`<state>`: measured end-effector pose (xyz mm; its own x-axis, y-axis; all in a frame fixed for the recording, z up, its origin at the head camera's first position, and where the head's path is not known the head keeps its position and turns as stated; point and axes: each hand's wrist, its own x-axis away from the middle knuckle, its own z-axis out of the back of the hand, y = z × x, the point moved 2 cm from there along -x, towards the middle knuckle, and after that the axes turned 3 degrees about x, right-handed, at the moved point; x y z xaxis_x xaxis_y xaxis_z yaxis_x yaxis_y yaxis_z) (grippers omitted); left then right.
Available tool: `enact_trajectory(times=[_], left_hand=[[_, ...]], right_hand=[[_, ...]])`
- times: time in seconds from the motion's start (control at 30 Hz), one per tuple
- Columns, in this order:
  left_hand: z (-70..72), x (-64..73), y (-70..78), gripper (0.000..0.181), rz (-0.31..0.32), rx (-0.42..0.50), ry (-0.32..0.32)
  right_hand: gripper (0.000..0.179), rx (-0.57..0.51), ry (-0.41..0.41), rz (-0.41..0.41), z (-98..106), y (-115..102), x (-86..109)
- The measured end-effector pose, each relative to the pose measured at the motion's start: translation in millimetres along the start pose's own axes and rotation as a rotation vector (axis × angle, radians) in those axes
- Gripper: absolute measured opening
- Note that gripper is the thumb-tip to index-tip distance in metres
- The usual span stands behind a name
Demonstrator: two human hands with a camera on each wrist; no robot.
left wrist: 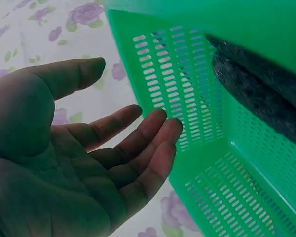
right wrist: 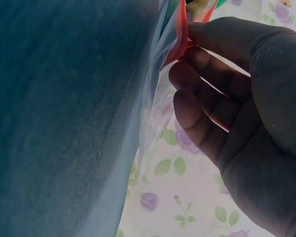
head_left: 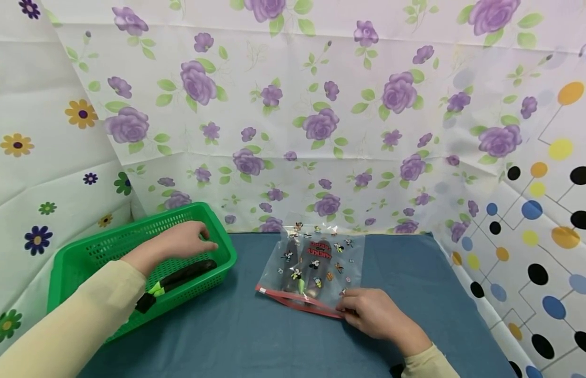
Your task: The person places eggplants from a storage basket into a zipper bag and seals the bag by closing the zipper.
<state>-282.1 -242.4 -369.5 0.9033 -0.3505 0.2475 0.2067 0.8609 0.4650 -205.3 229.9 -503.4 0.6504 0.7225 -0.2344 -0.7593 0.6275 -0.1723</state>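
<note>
My left hand (head_left: 186, 240) is held over the right part of a green basket (head_left: 220, 239), its fingers apart and holding nothing. In the left wrist view, the palm shows with loosely bent fingers beside the basket wall. Below the hand, long dark things (head_left: 189, 273) with a bright green end lie in the basket; two dark shapes show side by side up close. At a clear zip bag (head_left: 340, 270) printed with cartoon figures, my right hand (head_left: 373, 314) pinches the corner of the red zip edge (head_left: 293, 302) between thumb and forefinger. Inside the bag are dark long things (head_left: 290, 262), one with a green tip.
A blue cloth (head_left: 217, 336) covers the table under basket and bag. Behind it hangs a flowered sheet (head_left: 274, 131); patterned sheets also close off the left and right sides. The basket stands at the left, the bag near the middle.
</note>
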Motion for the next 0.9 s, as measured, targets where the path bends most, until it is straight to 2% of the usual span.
enact_trajectory(times=[0.37, 0.67, 0.77, 0.9], left_hand=[[-3.8, -12.7, -15.3, 0.065, -0.013, -0.029, -0.112], [-7.6, -16.9, -22.7, 0.068, 0.009, -0.038, -0.148], [-9.0, -18.8, -24.6, 0.063, 0.026, -0.038, -0.184], [-10.5, -19.5, -27.5, 0.065, 0.034, -0.049, -0.242]], right_hand=[[0.015, 0.017, 0.009, 0.004, -0.1, 1.9, 1.1], [0.014, 0.019, 0.005, -0.001, 1.7, 0.8, -0.5], [0.013, 0.024, 0.005, 0.0, 1.6, 0.4, -0.4], [0.013, 0.013, 0.009, 0.004, 1.0, 0.0, 0.1]])
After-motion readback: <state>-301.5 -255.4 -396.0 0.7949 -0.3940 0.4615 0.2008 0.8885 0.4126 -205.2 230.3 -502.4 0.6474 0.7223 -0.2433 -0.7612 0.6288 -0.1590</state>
